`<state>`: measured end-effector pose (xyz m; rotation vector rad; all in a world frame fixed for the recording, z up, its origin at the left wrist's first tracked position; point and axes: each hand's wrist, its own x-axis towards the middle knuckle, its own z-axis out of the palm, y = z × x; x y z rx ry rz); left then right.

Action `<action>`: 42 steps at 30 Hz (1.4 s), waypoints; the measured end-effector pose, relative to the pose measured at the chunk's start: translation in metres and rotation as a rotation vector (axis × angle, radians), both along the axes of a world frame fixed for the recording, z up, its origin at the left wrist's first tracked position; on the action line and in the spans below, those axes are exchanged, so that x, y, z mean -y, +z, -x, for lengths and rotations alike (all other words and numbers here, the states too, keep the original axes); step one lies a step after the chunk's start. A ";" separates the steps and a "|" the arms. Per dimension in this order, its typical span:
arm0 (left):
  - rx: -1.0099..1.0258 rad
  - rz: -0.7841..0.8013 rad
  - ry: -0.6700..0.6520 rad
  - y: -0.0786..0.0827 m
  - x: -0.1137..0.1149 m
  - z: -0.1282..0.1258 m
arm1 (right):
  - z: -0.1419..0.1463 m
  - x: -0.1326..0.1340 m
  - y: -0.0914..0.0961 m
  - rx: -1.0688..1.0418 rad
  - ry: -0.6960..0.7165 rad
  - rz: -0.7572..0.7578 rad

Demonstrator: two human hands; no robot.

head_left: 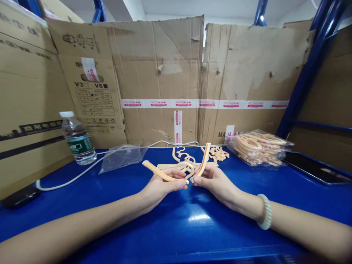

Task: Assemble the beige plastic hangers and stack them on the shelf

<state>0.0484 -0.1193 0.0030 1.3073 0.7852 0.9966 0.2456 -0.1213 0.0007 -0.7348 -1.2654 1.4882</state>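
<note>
My left hand [167, 183] is closed on a beige plastic hanger arm [156, 171] that slants up to the left. A curved hanger hook [189, 169] rises at the inner end of this arm, between my hands; which hand bears it I cannot tell. My right hand [211, 179] pinches a second hanger arm [205, 161], which stands steeply upright. The inner ends of the two arms are close together. Behind my hands, loose hooks [180, 151] and more hanger arms lie on the blue table [176, 227], partly hidden by my fingers.
Small beige pieces [220, 154] lie heaped behind my right hand. A plastic bag of hanger parts [255, 146] and a dark phone [316, 168] are at right. On the left are a water bottle [79, 141], a clear bag [121, 157], a white cable [68, 184] and a black object [20, 197]. Cardboard [159, 80] walls the back.
</note>
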 end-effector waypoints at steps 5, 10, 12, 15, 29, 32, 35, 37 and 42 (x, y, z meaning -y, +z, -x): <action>-0.065 -0.021 0.026 -0.002 0.000 0.000 | 0.001 0.001 -0.003 0.029 0.076 0.011; -0.147 -0.086 0.005 -0.003 0.000 0.001 | 0.002 0.004 -0.001 0.033 0.074 -0.015; -0.137 -0.082 -0.019 -0.002 0.000 0.001 | 0.002 0.004 -0.001 0.034 0.083 -0.027; -0.083 -0.047 -0.071 0.000 0.001 0.001 | 0.002 0.002 -0.001 0.029 0.115 -0.043; 0.156 0.100 -0.194 0.005 0.001 0.001 | 0.001 0.006 0.003 0.029 0.168 -0.199; 0.179 0.093 -0.182 0.002 0.000 0.001 | 0.000 0.006 0.003 0.046 0.158 -0.225; 0.190 0.086 -0.149 0.000 -0.001 0.000 | 0.001 0.008 0.003 0.074 0.134 -0.250; 0.179 0.057 -0.142 -0.001 0.000 0.000 | 0.002 0.009 0.003 0.088 0.119 -0.250; 0.156 -0.058 -0.122 0.000 0.004 -0.002 | 0.003 0.015 0.006 0.106 0.072 -0.227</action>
